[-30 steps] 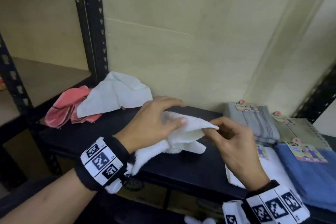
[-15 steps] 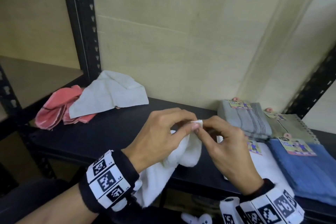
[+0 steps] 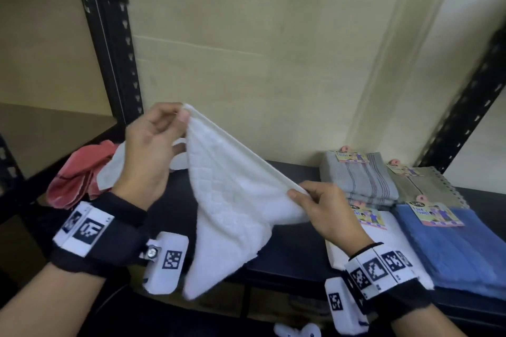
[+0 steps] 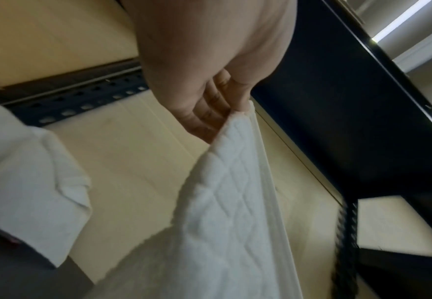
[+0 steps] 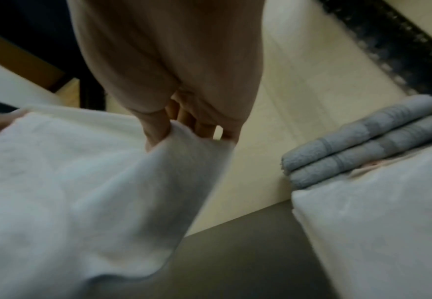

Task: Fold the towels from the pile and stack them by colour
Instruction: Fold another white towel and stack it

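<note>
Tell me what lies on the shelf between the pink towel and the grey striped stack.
In the head view: beside the pink towel lies a crumpled white towel; then dark shelf, crossed by the held white towel, up to the grey striped stack.

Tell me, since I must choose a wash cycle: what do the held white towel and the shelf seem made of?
White towel: soft terry-like cloth, probably cotton, with a quilted diamond weave and a flat woven border; it drapes limply between the left hand and right hand. Shelf: dark, smooth, matte board; metal or laminate, unclear.
</note>
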